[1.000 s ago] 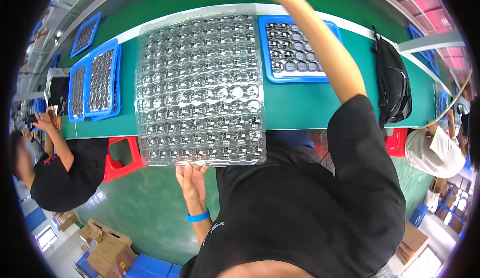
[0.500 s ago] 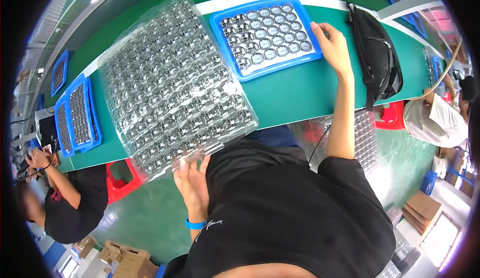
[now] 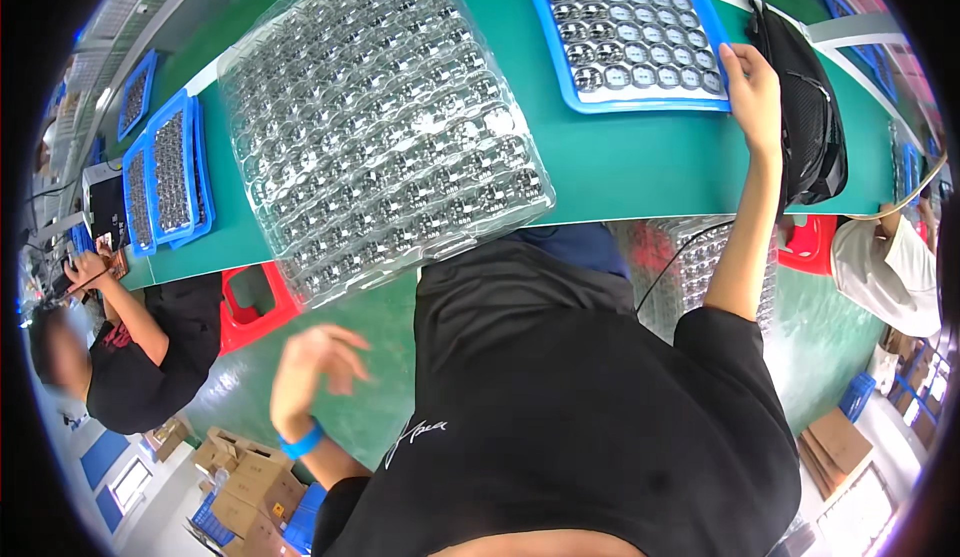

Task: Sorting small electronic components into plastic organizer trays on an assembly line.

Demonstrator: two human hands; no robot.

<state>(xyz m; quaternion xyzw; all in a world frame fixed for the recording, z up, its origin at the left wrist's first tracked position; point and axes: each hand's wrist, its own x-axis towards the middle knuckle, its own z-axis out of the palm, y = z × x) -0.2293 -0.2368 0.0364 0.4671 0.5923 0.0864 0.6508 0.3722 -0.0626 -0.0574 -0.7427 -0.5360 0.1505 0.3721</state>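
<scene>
My right hand (image 3: pixel 755 92) grips the right rim of a shallow blue tray (image 3: pixel 572 103), thumb and fingers at its edge. In that tray lie rows of small round pieces (image 3: pixel 645 37); the left columns look darker, the others paler. My left hand (image 3: pixel 322 359) is off the table, low on the left, somewhat blurred, its fingers apart and nothing in it. Nearest to it is a large clear plastic blister tray (image 3: pixel 385 137) with many round pockets holding small dark-and-silver parts. The blister tray's near edge overhangs the table edge.
A black backpack (image 3: pixel 812 107) lies right of the blue tray on the green table (image 3: pixel 450 257). More filled blue trays (image 3: pixel 172 172) stand at the left. A co-worker (image 3: pixel 150 347) sits left by a red stool (image 3: pixel 250 307); another person (image 3: pixel 890 267) is at right. Stacked blister trays (image 3: pixel 690 267) stand below the table.
My right hand and the blue tray have moved right, toward the backpack, away from the blister tray. My left hand has let go of the blister tray's near edge and swung left.
</scene>
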